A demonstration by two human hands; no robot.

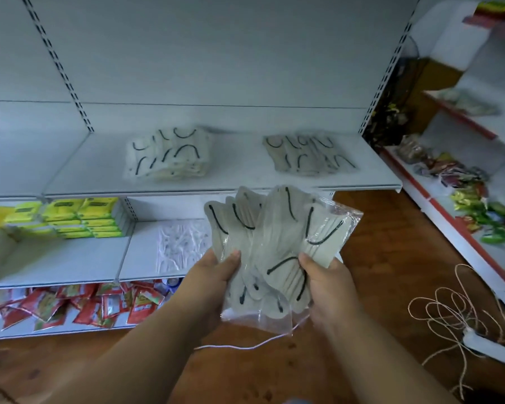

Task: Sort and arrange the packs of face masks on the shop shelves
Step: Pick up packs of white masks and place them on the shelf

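White metal shelf [216,182] behind; both hands grip crinkly, perhaps plastic, mask packs [274,243].

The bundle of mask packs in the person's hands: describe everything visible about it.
The bundle of mask packs is a fanned handful of clear, crinkly plastic sleeves, each holding pale grey-beige masks with black ear loops. It is held upright in front of the top shelf, tilted slightly right, touching no shelf. The left hand pinches its lower left edge, thumb on the front; the right hand holds the lower right the same way. One sleeve's empty end sticks out at the upper right.

Grey masks [274,243], black loops; white shelf [231,182]
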